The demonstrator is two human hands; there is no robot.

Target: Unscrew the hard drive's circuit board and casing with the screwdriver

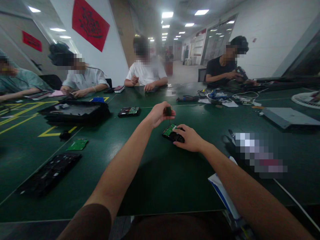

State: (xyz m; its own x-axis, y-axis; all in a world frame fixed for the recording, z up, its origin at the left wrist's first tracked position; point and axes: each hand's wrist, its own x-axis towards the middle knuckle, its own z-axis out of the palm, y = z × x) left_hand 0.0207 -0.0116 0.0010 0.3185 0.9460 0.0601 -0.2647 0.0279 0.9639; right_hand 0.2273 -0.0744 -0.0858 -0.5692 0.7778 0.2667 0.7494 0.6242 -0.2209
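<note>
My left hand (161, 114) is closed around the dark handle of a screwdriver (169, 110). The thin shaft points down, with its tip at the green circuit board of a hard drive (168, 130). Whether the tip sits in a screw is too small to tell. My right hand (188, 137) grips the drive from its right side, thumb on the near edge and fingers over the top. The drive rests on the green table (155, 173), slightly turned. Part of its right end is hidden under my fingers.
Another hard drive (128, 111) lies farther back. At left are a black tray (75, 111), a loose circuit board (78, 144) and a black plastic part (50, 171). Cables (218, 95) and a metal case (291, 117) lie at right. Several people sit across the table.
</note>
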